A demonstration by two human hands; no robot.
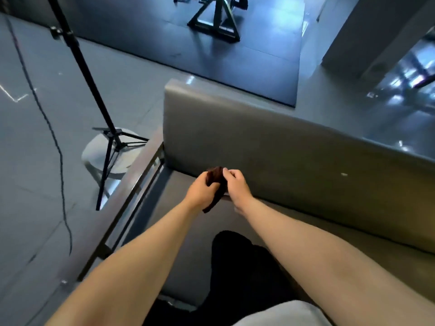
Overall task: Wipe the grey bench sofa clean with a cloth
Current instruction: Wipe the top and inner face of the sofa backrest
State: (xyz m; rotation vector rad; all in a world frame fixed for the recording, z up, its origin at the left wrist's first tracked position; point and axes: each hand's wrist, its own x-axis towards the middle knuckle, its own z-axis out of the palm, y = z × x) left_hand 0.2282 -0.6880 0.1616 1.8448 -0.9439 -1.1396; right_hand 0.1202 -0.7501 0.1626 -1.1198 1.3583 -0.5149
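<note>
The grey bench sofa (282, 147) runs from the centre to the right, its padded backrest upright and its seat below. A small dark brown cloth (216, 177) is bunched between both hands in front of the backrest's lower left part, above the seat. My left hand (201, 192) grips the cloth from the left, with a strip of it hanging below the palm. My right hand (236, 184) pinches the cloth's top right edge with its fingertips. Most of the cloth is hidden by my fingers.
The sofa's metal-framed armrest (138, 182) borders the seat on the left. A black tripod (94, 90) stands on the floor beside it over a white round stool (113, 154), with a cable (56, 147) trailing. My dark-clad leg (237, 264) rests at the seat's front. Exercise equipment (216, 20) stands far back.
</note>
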